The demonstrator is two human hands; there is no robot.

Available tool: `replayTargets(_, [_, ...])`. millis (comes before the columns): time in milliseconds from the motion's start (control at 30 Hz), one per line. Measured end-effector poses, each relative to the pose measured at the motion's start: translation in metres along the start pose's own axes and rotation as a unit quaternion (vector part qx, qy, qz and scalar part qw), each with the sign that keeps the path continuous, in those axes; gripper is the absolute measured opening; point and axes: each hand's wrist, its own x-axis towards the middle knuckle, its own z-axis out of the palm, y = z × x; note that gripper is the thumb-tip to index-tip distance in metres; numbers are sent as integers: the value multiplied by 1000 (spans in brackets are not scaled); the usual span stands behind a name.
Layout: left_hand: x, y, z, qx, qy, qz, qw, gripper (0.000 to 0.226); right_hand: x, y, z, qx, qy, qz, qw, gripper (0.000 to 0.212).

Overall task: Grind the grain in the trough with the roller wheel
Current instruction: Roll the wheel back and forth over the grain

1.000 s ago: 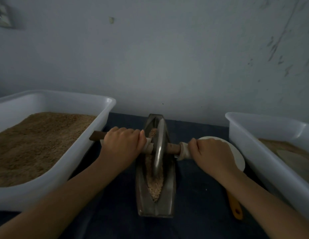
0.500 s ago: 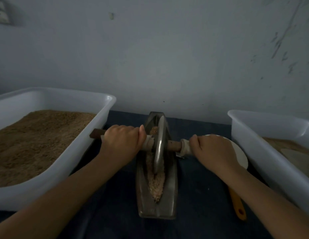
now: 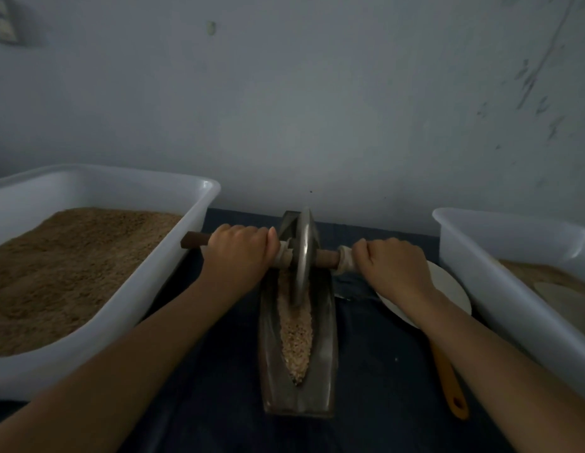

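Head: both fists (image 3: 240, 253) on axle (image 3: 327, 256)

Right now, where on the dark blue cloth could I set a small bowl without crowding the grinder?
Bare cloth lies between the metal boat-shaped trough and the orange spatula handle, near the front edge. A narrower strip runs between the trough and the left white plastic tub, under the left forearm. Crowded: the right side, where the white plate nearly reaches the right white tub.

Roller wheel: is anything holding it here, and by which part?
Yes. The left hand and right hand grip the wooden axle on either side of the roller wheel, not the disc itself.
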Motion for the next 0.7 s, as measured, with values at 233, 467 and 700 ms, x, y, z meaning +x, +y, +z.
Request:
replayTargets(233, [-30,8,-29,-61,37,11,997,52,-45,-5,-33,47,-27,-15,998,50])
replayTargets(467, [-43,10,-43,-36,61,50,996,43,-55,-5,-50,31,-53,-42,997,48])
replayTargets(700, [-22,8,-22,-17,32,21,999,56,-27,2,-15,37,-15,-14,999,51])
